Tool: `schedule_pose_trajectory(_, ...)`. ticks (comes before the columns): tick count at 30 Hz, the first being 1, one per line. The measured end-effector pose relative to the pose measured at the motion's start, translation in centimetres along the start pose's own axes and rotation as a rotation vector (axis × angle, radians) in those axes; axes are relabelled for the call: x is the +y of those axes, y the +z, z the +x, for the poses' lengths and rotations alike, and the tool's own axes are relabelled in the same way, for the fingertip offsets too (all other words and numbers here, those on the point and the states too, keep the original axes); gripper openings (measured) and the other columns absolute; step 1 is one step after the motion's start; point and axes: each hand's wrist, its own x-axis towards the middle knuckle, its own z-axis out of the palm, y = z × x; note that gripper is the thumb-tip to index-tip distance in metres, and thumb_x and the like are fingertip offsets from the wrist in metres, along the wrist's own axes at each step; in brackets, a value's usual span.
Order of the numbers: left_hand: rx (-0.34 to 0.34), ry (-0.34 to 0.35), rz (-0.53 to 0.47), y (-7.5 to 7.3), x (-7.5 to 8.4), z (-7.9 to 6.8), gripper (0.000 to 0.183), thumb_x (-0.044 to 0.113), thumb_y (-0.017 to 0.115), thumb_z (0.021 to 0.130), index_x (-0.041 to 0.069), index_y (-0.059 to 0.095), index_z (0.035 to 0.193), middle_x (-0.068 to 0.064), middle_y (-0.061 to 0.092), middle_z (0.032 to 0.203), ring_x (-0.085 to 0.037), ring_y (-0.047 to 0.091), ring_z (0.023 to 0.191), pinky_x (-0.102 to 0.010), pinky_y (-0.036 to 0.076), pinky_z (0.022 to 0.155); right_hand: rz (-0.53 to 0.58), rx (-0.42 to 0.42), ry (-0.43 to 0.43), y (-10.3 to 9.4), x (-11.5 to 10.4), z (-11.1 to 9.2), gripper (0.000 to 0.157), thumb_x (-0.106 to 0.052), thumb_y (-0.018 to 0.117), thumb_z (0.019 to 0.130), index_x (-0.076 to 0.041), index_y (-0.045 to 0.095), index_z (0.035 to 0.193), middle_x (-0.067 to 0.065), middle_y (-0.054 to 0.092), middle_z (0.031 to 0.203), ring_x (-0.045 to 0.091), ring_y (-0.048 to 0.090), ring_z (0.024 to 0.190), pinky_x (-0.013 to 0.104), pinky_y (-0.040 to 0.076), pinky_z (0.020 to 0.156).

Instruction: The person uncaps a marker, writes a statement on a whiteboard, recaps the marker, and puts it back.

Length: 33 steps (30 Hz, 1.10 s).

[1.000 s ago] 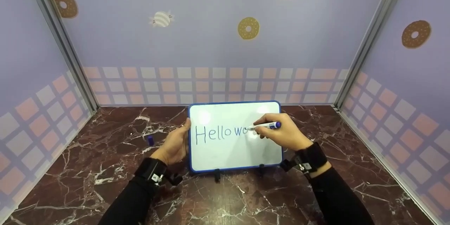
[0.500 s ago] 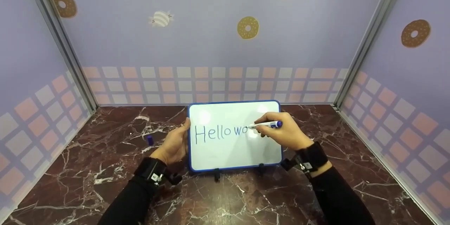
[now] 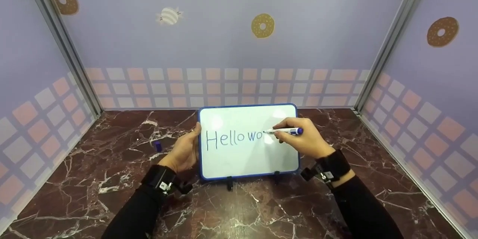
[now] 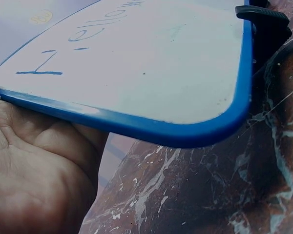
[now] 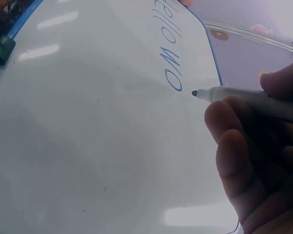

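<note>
A small whiteboard [image 3: 246,160] with a blue frame leans on dark stand feet [image 3: 229,183], bearing "Hello wo" in blue handwriting. My left hand [image 3: 183,152] grips its left edge, thumb at the front of the frame and the other fingers behind, mostly hidden. In the left wrist view the palm lies beside the blue frame [image 4: 136,127]. My right hand [image 3: 304,138] pinches a white marker [image 5: 249,97] with a blue end between thumb and fingers. Its dark tip points at the board just past the "o", close to the surface.
A blue marker cap [image 3: 158,146] stands on the dark red marbled table [image 3: 123,194], left of my left hand. Patterned lilac panels [image 3: 224,44] enclose the table at the back and both sides.
The marker tip has moved slightly right, from the "o" to just beyond it, and the "o" now shows in full. My left hand keeps its hold on the board.
</note>
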Motion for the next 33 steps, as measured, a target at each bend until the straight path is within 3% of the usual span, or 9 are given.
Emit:
schedule_pose_trajectory(11, 0.013, -0.006, -0.026, -0.09, -0.05, 0.01, 0.059, 0.053, 0.038, 0.119, 0.009, 0.058, 0.153, -0.01, 0.077, 0.131, -0.028, 0.076, 0.116, -0.046, 0.065, 0.098, -0.03, 0.007, -0.019, 0.21, 0.11, -0.09, 0.011, -0.001, 0.081, 0.1, -0.006, 0.085, 0.11, 0.002, 0.082, 0.093, 0.017, 0.077, 0.077, 0.025, 0.063, 0.07)
schedule_pose_trajectory(22, 0.002, -0.005, -0.007, -0.04, 0.03, -0.08, 0.061, 0.055, 0.035, 0.119, 0.01, 0.055, 0.155, -0.008, 0.077, 0.132, -0.028, 0.075, 0.116, -0.046, 0.065, 0.097, -0.08, -0.003, 0.03, 0.09, 0.08, -0.07, 0.011, -0.006, 0.08, 0.103, -0.008, 0.084, 0.113, -0.002, 0.08, 0.093, 0.015, 0.077, 0.081, 0.026, 0.061, 0.072)
schedule_pose_trajectory(33, 0.036, -0.011, -0.022, 0.14, 0.17, 0.02, 0.052, 0.052, 0.037, 0.12, 0.013, 0.062, 0.144, -0.008, 0.078, 0.127, -0.027, 0.077, 0.111, -0.045, 0.066, 0.094, -0.094, -0.021, 0.053, -0.05, -0.16, -0.07, 0.01, -0.007, 0.081, 0.102, -0.007, 0.084, 0.112, 0.0, 0.082, 0.098, 0.016, 0.077, 0.08, 0.027, 0.061, 0.07)
